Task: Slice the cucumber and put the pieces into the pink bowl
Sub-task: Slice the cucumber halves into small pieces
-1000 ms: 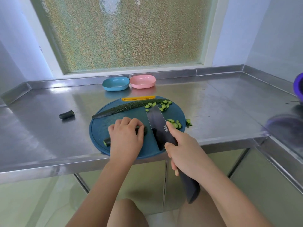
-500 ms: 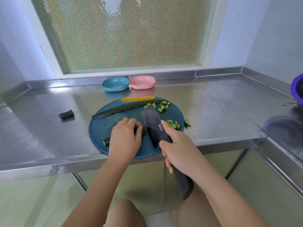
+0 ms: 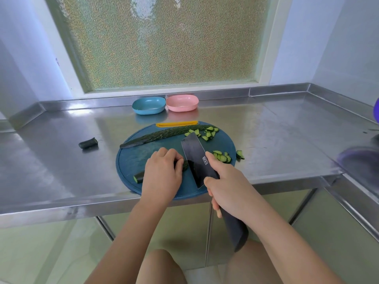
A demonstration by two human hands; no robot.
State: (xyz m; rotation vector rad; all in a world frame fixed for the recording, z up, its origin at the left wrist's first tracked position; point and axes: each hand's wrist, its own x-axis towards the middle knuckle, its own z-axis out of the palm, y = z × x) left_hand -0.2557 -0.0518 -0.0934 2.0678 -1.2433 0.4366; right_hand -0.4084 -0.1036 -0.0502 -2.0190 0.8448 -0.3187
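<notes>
Cucumber [image 3: 139, 176] is lying on the near part of the board [image 3: 131, 158]. My left hand [image 3: 162, 173] is curling over it and pressing it down, so only its cut left end and a bit of skin by the knife [image 3: 194, 158] are showing. My right hand [image 3: 227, 191] is gripping the knife's handle, forefinger lying along the blade, which is standing just right of my left fingers. Slices [image 3: 222, 156] are piling up right of the blade, with more near the far rim. A long half [image 3: 164, 134] is lying across the board's far side, and a stub [image 3: 88, 142] is sitting on the counter [image 3: 276, 140] to the left. The pink bowl [image 3: 182, 102] and blue bowl [image 3: 148, 105] are sitting side by side at the back, well apart from the board. The cucumber is showing dark green skin and a pale cut face, and its long axis is running left to right, the right end angling slightly away from me.
</notes>
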